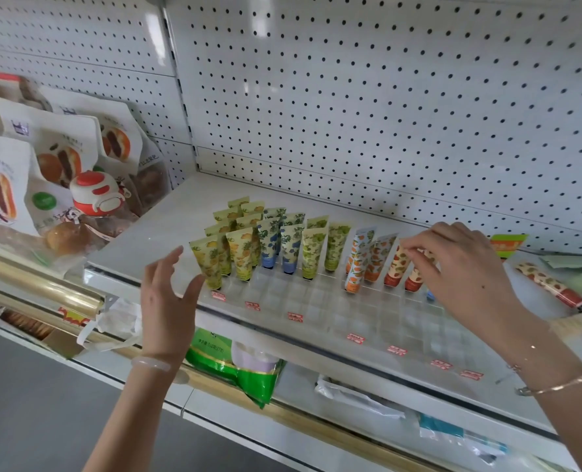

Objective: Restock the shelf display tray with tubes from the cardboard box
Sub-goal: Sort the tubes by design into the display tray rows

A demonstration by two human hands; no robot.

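**Restocking in progress, seen from beside the person.** The clear display tray (316,301) sits on the white shelf (167,233) in the middle of the frame. Its grid of cells keeps each tube standing cap down, so the printed faces show to the front. The tubes are grouped by pattern in columns running front to back, probably so that each column stands behind its own price sticker.

Count, from frame left to right:
- yellow tubes (211,264): about seven in two columns (the rear ones overlap, so this is approximate)
- blue tubes (289,247): four
- green tubes (311,253): three
- orange tubes (357,264): two visible
- red tubes (395,270): two

A small blue object (430,296) is half hidden under the right hand and cannot be identified. Seven red price stickers (295,316) line the tray's front edge. Most front cells are unfilled, so the job looks less than half done.

The right hand (466,267), right of centre, pinches the crimped top of one of the red tubes with its fingertips; which of the two cannot be told. Holding a tube by its tail lets the cap be steered into a cell.

The left hand (167,294), lower left of centre, holds nothing. Its fingers are straight and spread, and the thumb is just beside the front yellow tube; whether it touches cannot be told. It seems ready to steady the row.

One spare tube (548,282), red-patterned, lies flat on the shelf near the right edge. The cardboard box is out of view.
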